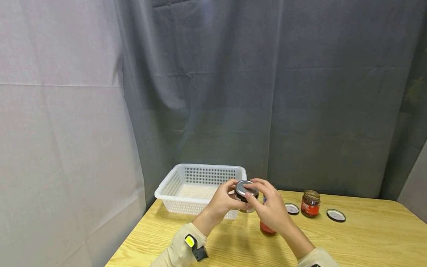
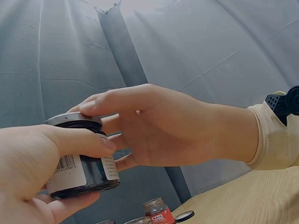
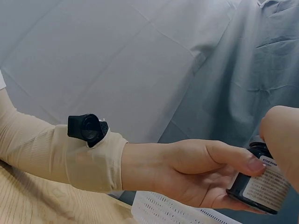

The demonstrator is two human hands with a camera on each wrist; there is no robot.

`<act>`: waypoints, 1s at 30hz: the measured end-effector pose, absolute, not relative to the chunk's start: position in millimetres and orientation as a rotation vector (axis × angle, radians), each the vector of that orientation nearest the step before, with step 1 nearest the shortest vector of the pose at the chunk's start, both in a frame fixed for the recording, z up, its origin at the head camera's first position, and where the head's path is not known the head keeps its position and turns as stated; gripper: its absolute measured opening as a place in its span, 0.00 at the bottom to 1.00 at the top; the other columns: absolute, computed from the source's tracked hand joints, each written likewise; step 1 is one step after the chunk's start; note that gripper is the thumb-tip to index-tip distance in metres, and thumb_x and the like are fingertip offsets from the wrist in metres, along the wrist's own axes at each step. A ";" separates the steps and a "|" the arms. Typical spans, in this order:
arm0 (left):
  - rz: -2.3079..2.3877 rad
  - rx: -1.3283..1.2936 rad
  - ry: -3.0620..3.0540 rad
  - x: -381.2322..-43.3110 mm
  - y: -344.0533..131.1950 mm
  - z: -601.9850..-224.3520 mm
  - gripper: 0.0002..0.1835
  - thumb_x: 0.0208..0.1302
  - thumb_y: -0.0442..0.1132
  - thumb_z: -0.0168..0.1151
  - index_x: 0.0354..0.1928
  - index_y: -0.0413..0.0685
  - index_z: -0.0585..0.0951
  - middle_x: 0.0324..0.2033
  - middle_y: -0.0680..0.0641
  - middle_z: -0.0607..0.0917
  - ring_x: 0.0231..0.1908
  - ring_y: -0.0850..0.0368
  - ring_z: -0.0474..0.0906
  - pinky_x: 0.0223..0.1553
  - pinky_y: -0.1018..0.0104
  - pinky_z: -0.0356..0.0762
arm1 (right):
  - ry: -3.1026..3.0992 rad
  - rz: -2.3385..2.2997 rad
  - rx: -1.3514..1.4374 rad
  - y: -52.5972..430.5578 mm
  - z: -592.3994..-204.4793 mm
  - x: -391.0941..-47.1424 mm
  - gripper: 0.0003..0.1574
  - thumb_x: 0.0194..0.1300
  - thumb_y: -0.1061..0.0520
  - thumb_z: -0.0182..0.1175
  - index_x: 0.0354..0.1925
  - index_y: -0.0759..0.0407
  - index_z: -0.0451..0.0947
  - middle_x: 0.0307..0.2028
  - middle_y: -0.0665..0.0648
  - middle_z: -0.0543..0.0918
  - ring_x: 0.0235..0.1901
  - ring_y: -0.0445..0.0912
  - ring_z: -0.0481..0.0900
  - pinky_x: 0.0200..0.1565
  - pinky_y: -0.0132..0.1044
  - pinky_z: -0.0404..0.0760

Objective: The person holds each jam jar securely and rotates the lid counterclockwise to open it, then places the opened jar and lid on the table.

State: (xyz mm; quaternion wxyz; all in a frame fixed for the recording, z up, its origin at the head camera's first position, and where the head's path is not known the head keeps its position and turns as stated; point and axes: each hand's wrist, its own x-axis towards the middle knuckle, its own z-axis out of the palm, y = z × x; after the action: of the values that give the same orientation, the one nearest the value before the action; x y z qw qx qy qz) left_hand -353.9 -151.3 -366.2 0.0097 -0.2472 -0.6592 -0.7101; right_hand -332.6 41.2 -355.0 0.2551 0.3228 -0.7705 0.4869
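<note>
A dark glass jar (image 2: 70, 177) with white printed labels is raised above the table, its silver lid (image 1: 241, 187) on top. My left hand (image 1: 220, 202) grips the jar's body, thumb across the near side and fingers beneath, as the right wrist view shows. From the other side, my right hand (image 1: 271, 207) holds the lid by its edge, thumb at the near rim and a finger over the top. Behind the right hand stands a red jar (image 1: 267, 228), mostly hidden.
A white plastic basket (image 1: 180, 207) with slotted walls sits at the table's back left. An uncapped jar with a red label (image 1: 310, 208) stands to the right, between a loose lid (image 1: 292, 209) and a second lid (image 1: 336, 215). Grey curtains (image 1: 213, 92) hang behind the wooden table (image 1: 367, 237).
</note>
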 end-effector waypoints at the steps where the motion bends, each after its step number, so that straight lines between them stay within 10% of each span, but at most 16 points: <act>1: -2.215 -0.767 -2.062 -353.8 -151.3 -366.1 0.30 0.51 0.23 0.78 0.57 0.42 0.80 0.55 0.37 0.76 0.49 0.47 0.85 0.43 0.59 0.86 | -2.083 1.318 0.881 40.8 -355.3 -332.4 0.13 0.72 0.55 0.66 0.53 0.54 0.87 0.61 0.62 0.79 0.53 0.57 0.77 0.42 0.49 0.74; 8: -2.200 -0.749 -2.064 -350.5 -149.9 -363.2 0.29 0.52 0.24 0.78 0.57 0.43 0.81 0.54 0.38 0.77 0.46 0.50 0.85 0.41 0.60 0.86 | -2.049 1.293 0.849 37.2 -356.5 -332.5 0.15 0.69 0.51 0.71 0.51 0.55 0.87 0.59 0.60 0.80 0.60 0.62 0.74 0.56 0.68 0.69; 30: -2.214 -0.741 -2.046 -351.8 -148.7 -363.3 0.28 0.50 0.22 0.76 0.55 0.41 0.82 0.54 0.37 0.76 0.44 0.49 0.85 0.39 0.59 0.86 | -2.049 1.306 0.857 37.7 -354.9 -331.8 0.15 0.66 0.53 0.73 0.50 0.55 0.87 0.63 0.60 0.79 0.63 0.64 0.70 0.55 0.66 0.70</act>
State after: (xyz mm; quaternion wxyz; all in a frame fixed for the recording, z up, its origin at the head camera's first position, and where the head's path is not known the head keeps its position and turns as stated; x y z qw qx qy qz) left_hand -351.8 -148.7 -363.3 0.0186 -0.2387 -0.6588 -0.7132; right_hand -331.8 37.7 -354.9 0.2787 0.3195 -0.7637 0.4869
